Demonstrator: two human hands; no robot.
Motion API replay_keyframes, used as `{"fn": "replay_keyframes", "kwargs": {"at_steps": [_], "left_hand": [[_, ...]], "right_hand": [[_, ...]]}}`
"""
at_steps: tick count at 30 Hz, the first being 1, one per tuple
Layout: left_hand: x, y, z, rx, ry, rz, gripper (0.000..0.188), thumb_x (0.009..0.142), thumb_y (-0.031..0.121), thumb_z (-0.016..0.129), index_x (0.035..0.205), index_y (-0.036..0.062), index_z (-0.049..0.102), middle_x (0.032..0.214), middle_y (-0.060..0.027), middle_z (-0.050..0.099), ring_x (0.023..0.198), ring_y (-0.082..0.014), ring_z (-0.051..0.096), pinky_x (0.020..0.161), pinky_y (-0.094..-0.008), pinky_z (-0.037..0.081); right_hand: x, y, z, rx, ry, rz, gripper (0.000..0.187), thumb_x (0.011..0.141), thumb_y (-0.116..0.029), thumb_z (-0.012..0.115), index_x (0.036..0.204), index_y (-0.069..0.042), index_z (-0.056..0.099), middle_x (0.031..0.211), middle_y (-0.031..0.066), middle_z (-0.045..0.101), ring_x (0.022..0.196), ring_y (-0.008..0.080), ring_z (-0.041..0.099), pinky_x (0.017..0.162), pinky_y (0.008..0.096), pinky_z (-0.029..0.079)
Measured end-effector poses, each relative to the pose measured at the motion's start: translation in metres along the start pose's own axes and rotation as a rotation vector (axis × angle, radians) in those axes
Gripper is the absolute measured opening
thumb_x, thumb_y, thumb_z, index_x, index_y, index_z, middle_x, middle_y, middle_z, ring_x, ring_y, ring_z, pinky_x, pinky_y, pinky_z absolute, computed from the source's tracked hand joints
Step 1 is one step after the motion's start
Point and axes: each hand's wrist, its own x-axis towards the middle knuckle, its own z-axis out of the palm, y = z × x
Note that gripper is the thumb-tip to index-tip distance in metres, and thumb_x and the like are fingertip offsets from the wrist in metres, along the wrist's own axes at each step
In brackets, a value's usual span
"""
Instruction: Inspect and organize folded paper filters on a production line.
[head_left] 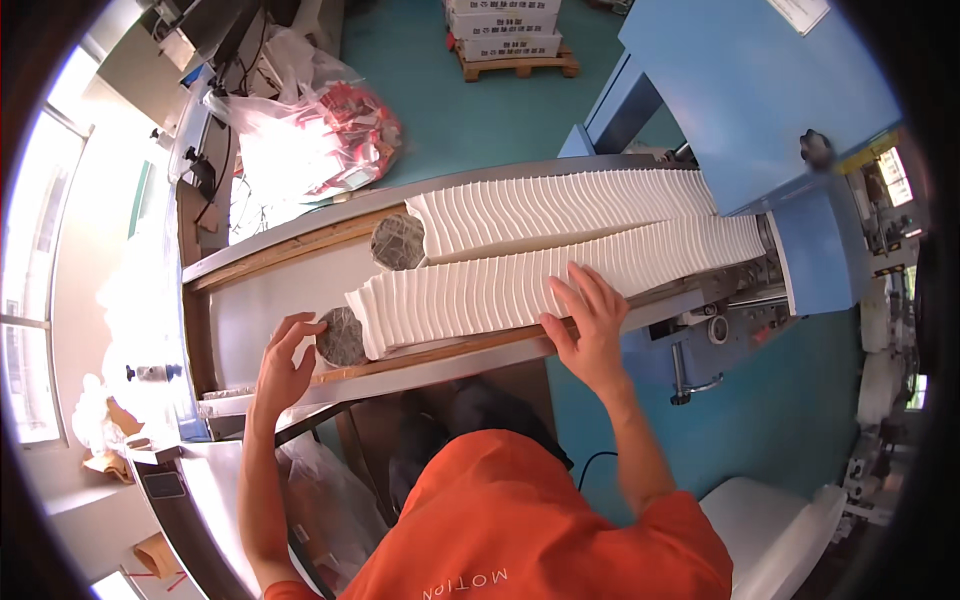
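Note:
Two long rows of white, thin, wavy-edged pieces stand packed side by side: a near row and a far row. Against the left end of the near row rests a round grey weight, wrapped in something shiny. A similar round block sits at the far row's end. My left hand is beside the near weight, fingers apart and bent, fingertips at its left edge. My right hand lies over the near row with fingers spread, its thumb by the front edge.
The rows lie in a trough with a wooden and metal rim, running right into a blue machine. Beyond it are a clear bag of red and white scraps and boxes on a pallet. A white seat stands behind right.

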Motion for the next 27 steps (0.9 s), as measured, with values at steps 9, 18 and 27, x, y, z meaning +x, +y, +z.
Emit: {"fn": "replay_keyframes", "kwargs": {"at_steps": [9,18,27], "left_hand": [[0.161,-0.003,0.051,-0.605,-0.197,-0.135,0.050,0.092,0.016,0.067,0.136,0.0031,0.048,0.127,-0.0089,0.059,0.121,-0.0190,0.053,0.101,-0.0336,0.042],[0.205,-0.006,-0.005,-0.160,-0.823,-0.246,0.057,0.082,0.004,0.070,0.136,0.0125,0.055,0.114,-0.0048,0.062,0.107,-0.0139,0.056,0.091,-0.0304,0.047],[0.188,0.026,0.056,0.279,-0.431,-0.272,0.087,0.095,0.071,0.027,0.093,-0.0053,0.068,0.081,-0.0261,0.064,0.085,-0.0349,0.066,0.084,-0.0444,0.048]], "right_hand": [[0.136,0.115,0.015,0.379,-0.116,0.508,0.015,0.083,-0.014,0.072,0.089,-0.001,0.067,0.079,0.0080,0.068,0.072,0.0168,0.065,0.068,0.0301,0.052],[0.154,0.135,0.021,0.429,-0.316,0.545,0.015,0.081,-0.011,0.071,0.087,0.002,0.066,0.072,0.0077,0.068,0.061,0.0133,0.063,0.058,0.0285,0.050],[0.169,0.037,0.046,-0.452,-0.422,0.215,0.041,0.076,-0.001,0.068,0.111,0.002,0.047,0.112,0.0254,0.060,0.100,0.0409,0.063,0.081,0.0489,0.055]]}}
